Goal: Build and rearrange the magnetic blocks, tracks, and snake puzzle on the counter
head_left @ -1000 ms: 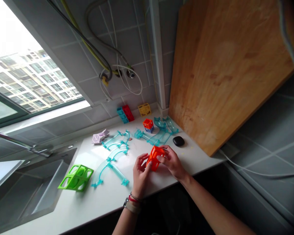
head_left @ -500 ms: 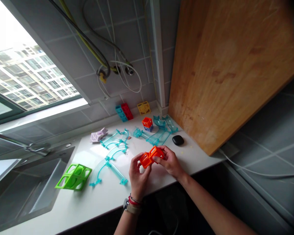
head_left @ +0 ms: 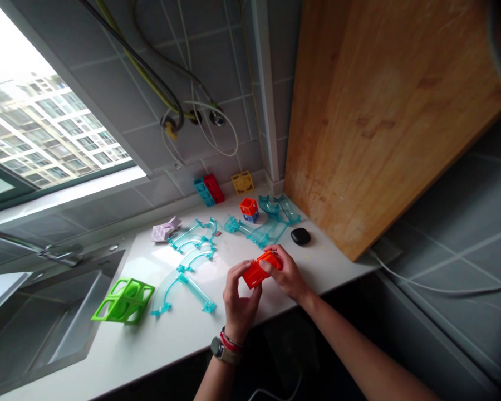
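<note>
Both hands hold an orange open-frame plastic block (head_left: 259, 269) just above the white countertop (head_left: 158, 340). My left hand (head_left: 239, 303) pinches its lower left side with thumb and fingers. My right hand (head_left: 287, 273) grips its upper right end, fingers curled over it. Clear teal curved track pieces (head_left: 183, 275) lie on the counter just left of my hands. More teal track pieces (head_left: 267, 225) lie behind the block.
A green frame block (head_left: 123, 301) sits by the sink (head_left: 45, 328). A pale purple piece (head_left: 163, 229), blue and red blocks (head_left: 209, 190), a yellow block (head_left: 242, 182), a small orange cube (head_left: 249, 208) and a black oval object (head_left: 300, 236) lie near the wall. A wooden board (head_left: 371, 111) leans at right.
The orange block has been turned in my hands from standing upright to lying lower and flatter. My left fingers have closed further round it.
</note>
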Available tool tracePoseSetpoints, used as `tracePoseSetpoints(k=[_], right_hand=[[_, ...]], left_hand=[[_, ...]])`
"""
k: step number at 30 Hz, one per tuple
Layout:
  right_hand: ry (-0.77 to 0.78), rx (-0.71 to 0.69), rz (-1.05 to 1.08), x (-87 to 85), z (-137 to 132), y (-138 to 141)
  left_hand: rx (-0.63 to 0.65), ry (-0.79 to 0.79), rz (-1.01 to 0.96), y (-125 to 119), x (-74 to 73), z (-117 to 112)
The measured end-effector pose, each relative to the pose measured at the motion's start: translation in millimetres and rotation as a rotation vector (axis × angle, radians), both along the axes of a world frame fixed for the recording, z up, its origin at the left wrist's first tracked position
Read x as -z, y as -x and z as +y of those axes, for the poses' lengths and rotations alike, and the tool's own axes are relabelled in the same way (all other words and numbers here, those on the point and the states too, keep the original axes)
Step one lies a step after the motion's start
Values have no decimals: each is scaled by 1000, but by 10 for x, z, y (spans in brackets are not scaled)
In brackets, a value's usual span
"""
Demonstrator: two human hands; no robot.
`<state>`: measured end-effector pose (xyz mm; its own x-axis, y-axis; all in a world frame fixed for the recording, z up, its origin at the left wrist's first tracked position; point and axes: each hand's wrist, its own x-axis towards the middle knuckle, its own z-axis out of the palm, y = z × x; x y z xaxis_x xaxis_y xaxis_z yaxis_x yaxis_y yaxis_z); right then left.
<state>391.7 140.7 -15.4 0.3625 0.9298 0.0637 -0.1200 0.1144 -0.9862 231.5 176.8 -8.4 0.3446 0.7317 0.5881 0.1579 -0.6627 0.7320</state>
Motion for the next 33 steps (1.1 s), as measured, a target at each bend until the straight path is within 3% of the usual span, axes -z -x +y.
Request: tracePoseSetpoints(k=[8, 14, 22, 33], right_hand=[[-34, 23, -46, -31, -24, -2], [18, 22, -88, -52, -40, 39], [48, 75, -132, -79, -28, 80], [99, 63, -94, -79, -65, 93]], left_hand=[[55, 75, 10, -11, 19, -5], [-20, 115, 14, -12, 26, -12], [-10, 186, -2, -16, 4, -29], [66, 404, -190, -35, 20, -11]])
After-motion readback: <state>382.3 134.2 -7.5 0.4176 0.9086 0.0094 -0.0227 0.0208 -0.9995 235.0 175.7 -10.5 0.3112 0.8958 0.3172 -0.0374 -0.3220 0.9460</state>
